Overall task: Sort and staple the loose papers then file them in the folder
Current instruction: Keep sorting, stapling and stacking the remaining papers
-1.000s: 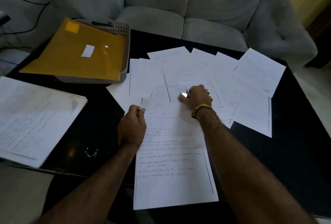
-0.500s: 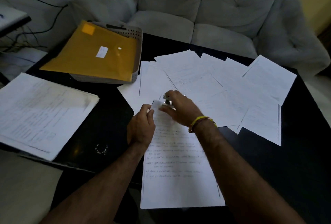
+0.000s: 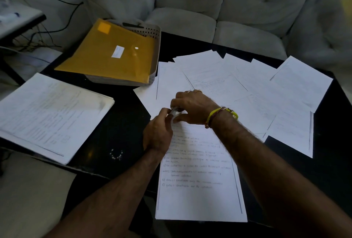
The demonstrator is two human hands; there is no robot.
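The handwritten paper set (image 3: 198,171) lies on the bench (image 3: 118,123) directly in front of you, long side running away from you, its top-left corner now between both hands. One second ago your right hand (image 3: 194,107) held the stapler (image 3: 174,111) over the scattered loose sheets (image 3: 257,93); it has since carried the stapler left to that corner. Your right hand is curled around the small metallic stapler. Your left hand (image 3: 158,133) pinches the corner. Judged from this position, the stapling step is imminent or under way; filing remains. The set looks white, lined with dark handwriting, edges roughly squared. The yellow folder (image 3: 112,55) rests across the grey basket (image 3: 154,30), far left.
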